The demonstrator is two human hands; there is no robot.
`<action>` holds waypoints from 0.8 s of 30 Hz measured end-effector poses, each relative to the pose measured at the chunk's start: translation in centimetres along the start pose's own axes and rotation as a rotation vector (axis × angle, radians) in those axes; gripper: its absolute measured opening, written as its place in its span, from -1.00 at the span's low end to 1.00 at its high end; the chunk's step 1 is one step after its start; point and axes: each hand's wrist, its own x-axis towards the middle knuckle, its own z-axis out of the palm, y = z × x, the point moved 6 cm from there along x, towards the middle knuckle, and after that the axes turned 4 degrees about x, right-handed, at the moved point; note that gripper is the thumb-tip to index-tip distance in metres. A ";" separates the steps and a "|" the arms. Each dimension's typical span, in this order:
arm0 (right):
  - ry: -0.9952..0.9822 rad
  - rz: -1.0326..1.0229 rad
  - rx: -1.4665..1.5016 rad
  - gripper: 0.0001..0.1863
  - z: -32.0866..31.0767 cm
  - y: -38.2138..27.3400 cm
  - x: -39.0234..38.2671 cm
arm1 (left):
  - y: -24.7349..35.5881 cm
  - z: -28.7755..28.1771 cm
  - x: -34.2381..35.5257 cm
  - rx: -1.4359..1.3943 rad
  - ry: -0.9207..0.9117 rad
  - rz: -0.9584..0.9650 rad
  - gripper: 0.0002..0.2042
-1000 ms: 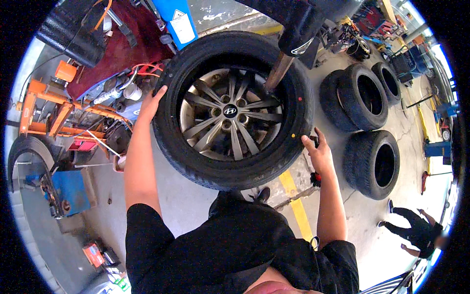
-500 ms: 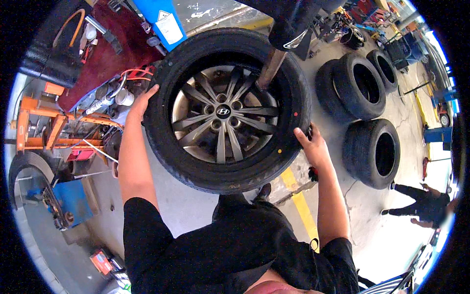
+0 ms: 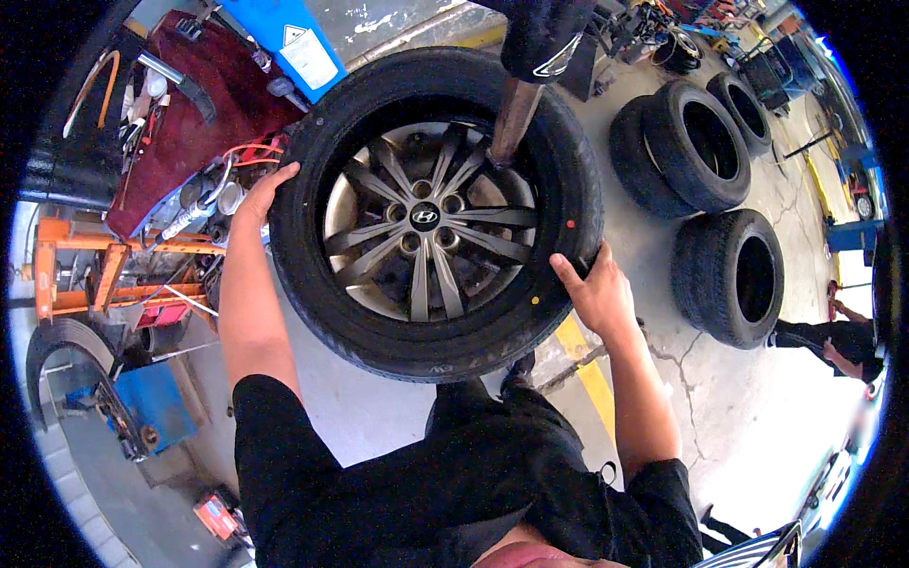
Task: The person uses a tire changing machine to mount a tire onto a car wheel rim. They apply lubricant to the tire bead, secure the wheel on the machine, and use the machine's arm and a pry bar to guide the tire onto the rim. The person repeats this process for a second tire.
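Note:
A car wheel, with a black tyre [image 3: 327, 312] around a grey spoked alloy rim [image 3: 379, 235], lies face up in front of me. My left hand [image 3: 263, 197] presses against the tyre's left side, thumb on its upper edge and the other fingers hidden. Across from it, my right hand [image 3: 603, 292] grips the tyre's lower right side, its thumb over the sidewall. A red dot and a yellow dot mark the sidewall near that hand. From above, a metal bar [image 3: 516, 118] on a dark machine arm [image 3: 544, 43] reaches down inside the tyre, by the rim's upper right edge.
Several loose tyres [image 3: 705, 142] stand on the floor to the right, one pair [image 3: 701, 275] nearer. A red cloth-covered surface [image 3: 204, 118] with tools and an orange metal frame [image 3: 90, 275] are at left. Another person [image 3: 833, 346] is at the far right.
My right hand has shifted slightly left and down along the tyre, its thumb further over the sidewall. The wheel sits slightly left in view. The other person has moved towards the right rim.

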 end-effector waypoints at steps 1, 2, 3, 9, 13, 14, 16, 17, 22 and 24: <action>0.001 -0.002 -0.005 0.05 0.0 0.0 0.1 | -0.2 -0.2 -0.1 -0.009 0.010 -0.005 -0.13; 0.002 -0.003 -0.009 0.05 0.0 0.0 0.1 | -0.5 -0.3 -0.1 -0.017 0.020 -0.010 -0.14; 0.006 0.000 -0.013 0.06 0.0 0.1 0.1 | -0.5 -0.3 0.0 -0.024 0.025 -0.014 -0.14; 0.024 0.003 -0.016 0.11 0.0 -0.1 0.3 | -0.4 -0.1 -0.2 -0.027 -0.003 -0.029 -0.15; 0.023 0.030 -0.100 0.15 0.2 -0.1 0.4 | -0.4 -0.3 0.3 -0.018 0.006 0.000 -0.14; 0.029 0.027 -0.108 0.15 0.3 -0.1 0.4 | -0.5 -0.7 0.8 -0.018 0.008 -0.002 -0.13; 0.026 0.027 -0.128 0.16 0.4 -0.1 0.5 | -1.0 -1.0 1.4 -0.031 -0.002 -0.009 -0.12; 0.017 0.030 -0.136 0.16 0.4 -0.1 0.6 | -1.2 -1.2 1.7 -0.039 -0.014 -0.012 -0.11; -0.012 0.065 -0.156 0.11 0.4 -0.7 0.5 | 0.4 0.3 -0.1 -0.038 -0.007 -0.014 -0.14; -0.118 0.097 -0.193 0.18 0.9 -0.9 0.2 | 0.0 -0.6 0.5 -0.042 -0.020 -0.039 -0.16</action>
